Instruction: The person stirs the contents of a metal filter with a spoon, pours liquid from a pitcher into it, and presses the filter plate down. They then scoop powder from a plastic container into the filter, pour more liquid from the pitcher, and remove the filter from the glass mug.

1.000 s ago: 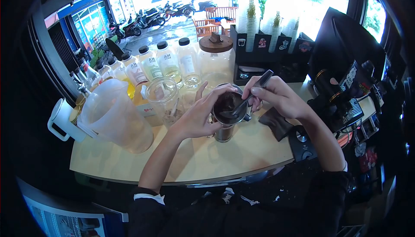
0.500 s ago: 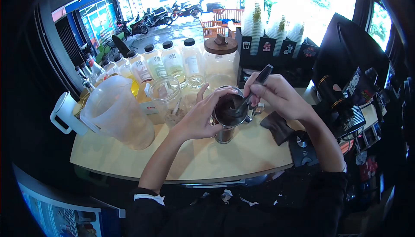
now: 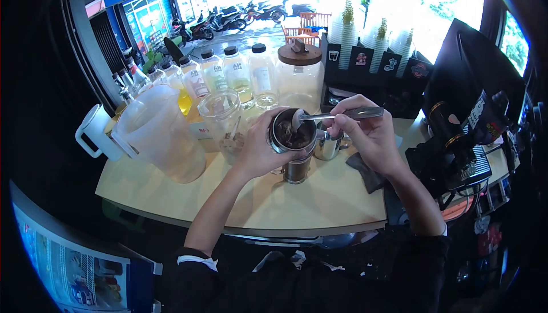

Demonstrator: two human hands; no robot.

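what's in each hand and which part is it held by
The left hand holds a cup around its side; the right hand holds a spoon by its handle.

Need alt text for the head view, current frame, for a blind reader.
A person's left hand steadies a metal cup of dark contents while the right hand holds a spoon at its mouth. Around them on a counter stand a large plastic pitcher, capped bottles and a wooden-lidded jar.

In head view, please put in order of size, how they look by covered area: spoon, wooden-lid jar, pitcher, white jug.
1. Pitcher
2. Wooden-lid jar
3. White jug
4. Spoon, long but thin, partly covered by the right hand
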